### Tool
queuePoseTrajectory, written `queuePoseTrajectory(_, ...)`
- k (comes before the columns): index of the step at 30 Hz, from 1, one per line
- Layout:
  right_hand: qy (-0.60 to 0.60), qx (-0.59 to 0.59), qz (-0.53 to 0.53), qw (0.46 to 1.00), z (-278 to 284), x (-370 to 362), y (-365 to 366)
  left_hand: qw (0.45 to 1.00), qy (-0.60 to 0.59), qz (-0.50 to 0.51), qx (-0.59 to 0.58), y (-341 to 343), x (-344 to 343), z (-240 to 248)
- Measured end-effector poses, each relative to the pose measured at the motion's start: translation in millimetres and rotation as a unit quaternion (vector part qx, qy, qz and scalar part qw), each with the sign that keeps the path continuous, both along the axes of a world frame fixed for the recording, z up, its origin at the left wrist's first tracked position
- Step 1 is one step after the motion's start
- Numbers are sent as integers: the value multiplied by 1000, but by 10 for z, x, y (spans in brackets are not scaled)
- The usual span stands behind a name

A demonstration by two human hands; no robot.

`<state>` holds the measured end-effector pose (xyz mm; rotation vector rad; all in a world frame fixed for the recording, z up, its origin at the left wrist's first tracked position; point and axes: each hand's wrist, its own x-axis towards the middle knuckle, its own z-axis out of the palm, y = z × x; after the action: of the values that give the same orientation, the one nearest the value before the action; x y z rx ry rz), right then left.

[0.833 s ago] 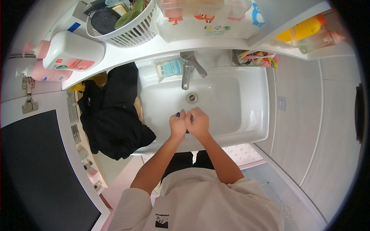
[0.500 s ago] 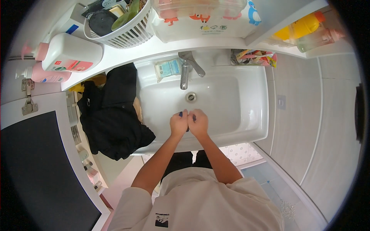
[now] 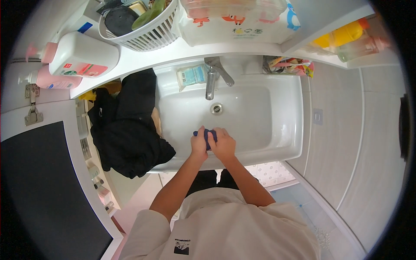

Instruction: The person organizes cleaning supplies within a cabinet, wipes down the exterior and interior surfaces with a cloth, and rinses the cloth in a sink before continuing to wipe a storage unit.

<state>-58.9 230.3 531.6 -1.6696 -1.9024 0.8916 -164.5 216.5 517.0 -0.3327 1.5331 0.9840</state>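
The left hand and the right hand were both closed around a dark blue cloth, which was bunched between them, above the near part of the white sink. To the left, black clothes lay over the sink's edge. Farther away was the drain, then the tap, with a packet near its left side. Farthest, a shelf carried a white basket.
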Motion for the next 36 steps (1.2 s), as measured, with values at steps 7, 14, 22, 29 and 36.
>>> queuePoseTrajectory(7,-39,-140,21,989,-195,-61,-77,963,239,-121,41,-119,-96,-154)
queuePoseTrajectory(14,88,-202,-1,975,-309,-9,-129,892,353,-265,98,-200,-145,-176)
queuePoseTrajectory(22,100,-234,14,967,-80,157,12,933,241,-246,104,-104,-205,170)
queuePoseTrajectory(29,237,-280,78,927,286,402,149,919,104,-223,309,-539,-312,617)
queuePoseTrajectory(36,291,-273,211,892,575,123,28,854,363,-226,295,-1107,-414,855)
